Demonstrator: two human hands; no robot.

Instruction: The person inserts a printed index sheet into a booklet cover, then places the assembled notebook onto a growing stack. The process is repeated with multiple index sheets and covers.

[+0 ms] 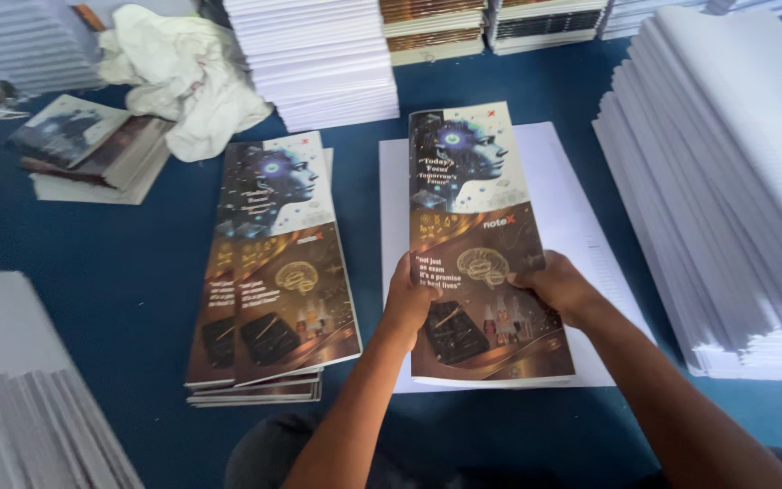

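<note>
- Your left hand [406,299] grips the left edge of a long printed cover sheet [481,244], thumb on top and fingers curled under the edge.
- Your right hand [561,288] pinches the same sheet at its right edge, about level with the left hand, thumb lying on the printed face.
- The cover sheet you hold shows a blue-toned head in profile on its upper half and a brown design with a brain outline on its lower half. It lies lengthwise away from you, roughly flat.
- Under it sits a block of white ruled pages [581,226] on the blue table [128,290]; the cover rests over the left part of that block, and bare paper shows to its right and along its far edge.
- Just to your left lies a pile of finished books [273,272] with the same cover, slightly fanned, apart from the sheet you hold.
- To your right a tall stack of white page blocks [735,181] rises at the table edge, near the ruled pages but not touching them as far as you can see.
- More white stacks [319,54] stand at the far side, with a crumpled white cloth [183,72] beside them.
- A few loose covers [83,145] lie at the far left.
- No box, tray or bin is in view; everything is held in open stacks on the table.
</note>
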